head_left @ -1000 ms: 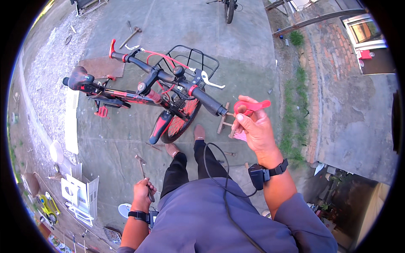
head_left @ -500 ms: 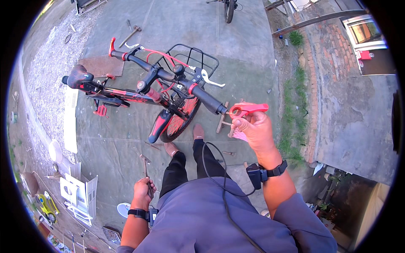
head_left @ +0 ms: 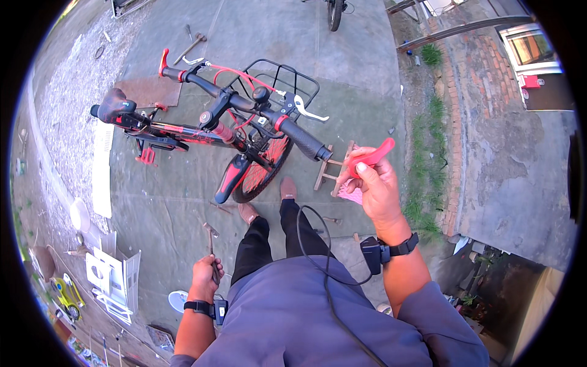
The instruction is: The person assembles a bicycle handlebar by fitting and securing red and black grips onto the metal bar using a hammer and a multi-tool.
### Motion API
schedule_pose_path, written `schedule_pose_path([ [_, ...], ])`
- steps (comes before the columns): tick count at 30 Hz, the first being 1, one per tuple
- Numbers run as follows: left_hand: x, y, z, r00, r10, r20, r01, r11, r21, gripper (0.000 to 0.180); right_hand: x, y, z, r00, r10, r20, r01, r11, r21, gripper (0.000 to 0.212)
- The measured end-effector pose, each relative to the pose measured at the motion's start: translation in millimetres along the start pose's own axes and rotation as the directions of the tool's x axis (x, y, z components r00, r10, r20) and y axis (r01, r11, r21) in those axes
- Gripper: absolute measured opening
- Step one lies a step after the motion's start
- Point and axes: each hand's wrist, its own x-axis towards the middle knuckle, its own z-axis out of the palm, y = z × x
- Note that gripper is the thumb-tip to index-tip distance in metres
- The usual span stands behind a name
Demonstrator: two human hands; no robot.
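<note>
My right hand point(head_left: 382, 194) pinches a red bar end point(head_left: 378, 154), a curved horn with a ring at its base. It is held just right of the bicycle's black handlebar grip point(head_left: 306, 142), apart from the grip's open end. A matching red bar end point(head_left: 164, 63) is fitted on the handlebar's far left end. The black and red bicycle point(head_left: 183, 131) stands in front of me, its front wheel point(head_left: 269, 174) close to my feet. Low on the left, my left hand point(head_left: 205, 274) is closed round the handle of a hammer point(head_left: 211, 230), head upward.
A small wooden stool point(head_left: 322, 177) stands beyond my right hand. Another hammer point(head_left: 191, 50) and a brown sheet point(head_left: 147, 92) lie past the bicycle. White furniture point(head_left: 113, 275) is at left; grass point(head_left: 419, 153) edges the right. A black cable point(head_left: 298, 229) loops across my front.
My right hand has turned the red bar end, so its horn now points up and its ring faces away from view. The left hand with the hammer has barely moved.
</note>
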Motion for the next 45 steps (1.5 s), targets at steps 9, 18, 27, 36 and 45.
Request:
schedule_pose_path([
  [9, 1.2, 8.5, -16.1, 0.996, 0.053, -0.073, -0.047, 0.996, 0.074, 0.025, 13.6, 27.7, -4.9, 0.996, 0.077, -0.055, -0.079, 0.997, -0.027, 0.017],
  [18, 20.0, 12.0, -61.2, 0.945, 0.221, -0.241, -0.074, 0.863, 0.5, 0.052, 21.7, 23.4, 25.7, 0.981, 0.178, -0.075, -0.18, 0.983, -0.028, 0.032],
  [27, 20.1, 26.7, -44.5, 0.812, 0.583, -0.032, -0.356, 0.537, 0.764, 0.041, 30.8, 28.3, 31.6, 0.98, 0.17, -0.103, -0.181, 0.977, -0.116, 0.035],
  [36, -88.8, 108.1, 204.0, 0.673, 0.381, 0.634, -0.568, 0.815, 0.113, 0.045, 36.0, 30.3, 34.7, 0.982, 0.15, -0.117, -0.169, 0.97, -0.177, 0.033],
  [45, -118.9, 122.6, 361.3, 0.722, 0.319, 0.614, 0.035, 0.869, -0.493, 0.027, 34.8, 29.3, 33.8, 0.991, 0.082, -0.107, -0.116, 0.919, -0.376, 0.025],
])
